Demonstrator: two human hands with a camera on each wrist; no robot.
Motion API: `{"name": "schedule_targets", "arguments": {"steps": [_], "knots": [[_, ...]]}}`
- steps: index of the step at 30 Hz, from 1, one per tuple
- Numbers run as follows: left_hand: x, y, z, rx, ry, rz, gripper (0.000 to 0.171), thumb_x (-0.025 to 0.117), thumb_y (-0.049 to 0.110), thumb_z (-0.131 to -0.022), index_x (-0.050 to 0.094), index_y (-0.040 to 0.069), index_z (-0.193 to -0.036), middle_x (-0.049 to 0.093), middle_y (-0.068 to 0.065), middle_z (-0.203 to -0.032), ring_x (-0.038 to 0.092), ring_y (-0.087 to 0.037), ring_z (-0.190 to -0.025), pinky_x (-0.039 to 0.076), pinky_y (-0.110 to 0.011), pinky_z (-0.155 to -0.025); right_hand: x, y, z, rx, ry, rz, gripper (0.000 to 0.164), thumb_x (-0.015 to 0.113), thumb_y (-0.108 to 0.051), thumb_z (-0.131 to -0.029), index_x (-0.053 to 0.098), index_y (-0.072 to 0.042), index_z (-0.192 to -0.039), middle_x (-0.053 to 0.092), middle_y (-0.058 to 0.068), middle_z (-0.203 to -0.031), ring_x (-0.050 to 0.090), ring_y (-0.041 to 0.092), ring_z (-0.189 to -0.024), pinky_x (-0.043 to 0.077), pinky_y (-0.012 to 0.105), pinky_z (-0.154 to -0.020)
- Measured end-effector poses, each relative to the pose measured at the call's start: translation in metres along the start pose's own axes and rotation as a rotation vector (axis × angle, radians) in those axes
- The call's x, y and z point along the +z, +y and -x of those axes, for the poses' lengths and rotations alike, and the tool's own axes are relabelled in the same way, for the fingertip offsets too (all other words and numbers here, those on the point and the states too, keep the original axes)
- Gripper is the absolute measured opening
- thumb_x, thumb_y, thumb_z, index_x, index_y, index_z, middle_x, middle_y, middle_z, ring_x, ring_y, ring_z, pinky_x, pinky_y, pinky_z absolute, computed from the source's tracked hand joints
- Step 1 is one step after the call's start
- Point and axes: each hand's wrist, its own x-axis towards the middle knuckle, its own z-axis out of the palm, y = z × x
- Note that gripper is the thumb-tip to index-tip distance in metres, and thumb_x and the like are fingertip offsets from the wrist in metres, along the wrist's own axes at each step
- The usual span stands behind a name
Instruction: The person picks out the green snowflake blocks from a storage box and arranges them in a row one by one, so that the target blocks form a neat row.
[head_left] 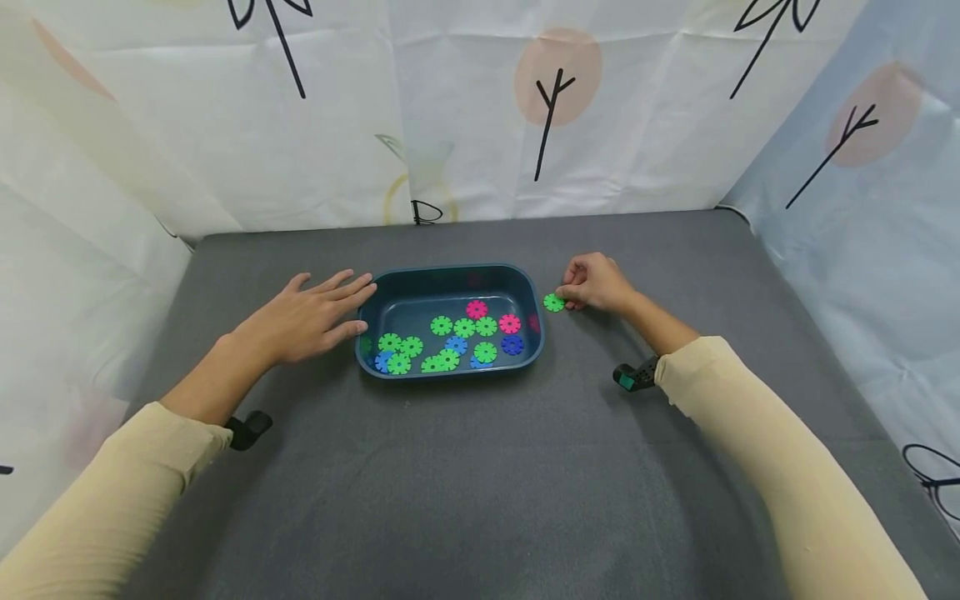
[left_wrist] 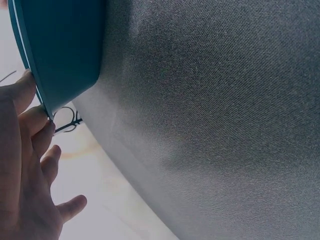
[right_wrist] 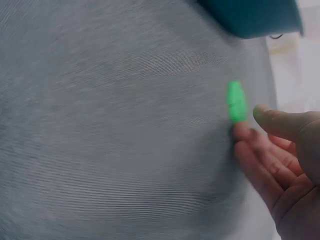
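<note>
A dark teal rectangular tray [head_left: 450, 376] sits on the table, holding several flat notched plastic discs in green, pink and blue, such as a pink disc [head_left: 509, 323] and a green disc [head_left: 441, 326]. At the tray's left end, my left hand [head_left: 322, 317] has its fingers spread and touches the rim; the left wrist view shows the thumb and fingertips [left_wrist: 37, 117] at the tray edge. Just right of the tray, my right hand [head_left: 596, 283] pinches another green notched disc [head_left: 553, 302] by its edge. That disc [right_wrist: 237, 101] looks blurred and nearly edge-on in the right wrist view.
Grey cloth covers the table [head_left: 450, 483] all around the tray. White printed fabric [head_left: 465, 108] hangs behind the table, with more at both sides. Each wrist wears a black strapped device, such as the right one [head_left: 636, 376].
</note>
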Motion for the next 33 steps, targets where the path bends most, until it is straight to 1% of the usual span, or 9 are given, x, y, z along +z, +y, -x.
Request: {"name": "schedule_targets", "arguments": {"steps": [3,6,10,13,15,22,25,30,33], "knots": [[-0.001,0.000,0.001,-0.001,0.005,-0.005,0.065,0.051,0.039,-0.104,0.030,0.009,-0.157,0.024,-0.012,-0.163,0.019,-0.036,-0.150,0.014,-0.072,-0.110,-0.009,-0.013,-0.001,-0.022,-0.008,0.046,0.015,0.072,-0.007,-0.092,0.063,0.004,-0.088,0.072,0.017,-0.077,0.072,0.031,-0.071,0.059,0.035,-0.063],[-0.001,0.000,0.001,0.001,0.008,-0.019,0.064,0.051,0.040,-0.104,0.031,0.010,-0.157,0.025,-0.011,-0.163,0.020,-0.035,-0.150,0.015,-0.072,-0.110,-0.019,-0.028,-0.003,-0.028,-0.011,0.000,0.016,0.069,-0.010,-0.095,0.064,0.004,-0.091,0.072,0.020,-0.082,0.072,0.034,-0.077,0.059,0.042,-0.070],[-0.003,0.000,0.001,0.005,0.004,-0.037,0.063,0.050,0.041,-0.104,0.032,0.010,-0.157,0.025,-0.011,-0.163,0.021,-0.035,-0.150,0.016,-0.071,-0.110,-0.031,-0.050,-0.006,-0.018,-0.052,-0.123,0.021,0.066,-0.014,-0.097,0.064,0.006,-0.101,0.072,0.022,-0.092,0.073,0.028,-0.080,0.060,0.039,-0.074],[-0.004,0.001,0.000,0.006,-0.001,-0.046,0.062,0.050,0.040,-0.104,0.033,0.010,-0.156,0.026,-0.011,-0.163,0.021,-0.035,-0.150,0.016,-0.071,-0.110,-0.034,-0.067,-0.007,-0.016,-0.116,-0.163,0.027,0.064,-0.017,-0.099,0.064,0.007,-0.110,0.073,0.019,-0.097,0.073,0.023,-0.083,0.059,0.034,-0.077],[-0.004,0.001,0.000,0.004,-0.004,-0.046,0.062,0.050,0.039,-0.104,0.034,0.009,-0.156,0.026,-0.011,-0.163,0.020,-0.035,-0.150,0.016,-0.071,-0.110,-0.033,-0.077,-0.008,-0.017,-0.174,-0.164,0.030,0.063,-0.019,-0.100,0.063,0.006,-0.116,0.072,0.018,-0.102,0.073,0.022,-0.088,0.058,0.035,-0.081],[-0.001,0.002,0.000,0.003,-0.006,-0.032,0.063,0.051,0.040,-0.104,0.034,0.008,-0.155,0.026,-0.013,-0.163,0.022,-0.036,-0.149,0.016,-0.072,-0.110,-0.014,-0.103,-0.013,0.009,-0.417,-0.152,0.038,0.061,-0.021,-0.101,0.059,0.004,-0.129,0.065,0.024,-0.122,0.066,0.034,-0.110,0.054,0.038,-0.093],[0.000,0.001,0.000,0.004,-0.005,-0.029,0.063,0.052,0.040,-0.104,0.035,0.008,-0.155,0.026,-0.012,-0.163,0.023,-0.036,-0.149,0.016,-0.072,-0.110,-0.003,-0.107,-0.016,0.027,-0.541,-0.171,0.041,0.060,-0.019,-0.102,0.054,0.005,-0.135,0.060,0.026,-0.131,0.061,0.037,-0.119,0.051,0.041,-0.099],[-0.001,0.000,0.000,0.011,-0.008,-0.026,0.063,0.051,0.040,-0.104,0.034,0.008,-0.156,0.025,-0.012,-0.163,0.025,-0.036,-0.148,0.016,-0.072,-0.110,0.014,-0.108,-0.019,0.104,-0.759,-0.195,0.050,0.055,-0.020,-0.104,0.040,0.004,-0.145,0.052,0.025,-0.142,0.054,0.035,-0.129,0.045,0.044,-0.105],[-0.001,0.000,0.000,0.012,-0.009,-0.025,0.064,0.051,0.040,-0.104,0.032,0.008,-0.156,0.024,-0.012,-0.163,0.025,-0.036,-0.148,0.016,-0.072,-0.110,0.021,-0.109,-0.021,0.142,-0.835,-0.162,0.053,0.054,-0.026,-0.105,0.038,0.000,-0.148,0.053,0.023,-0.141,0.054,0.033,-0.129,0.046,0.042,-0.104]]}}
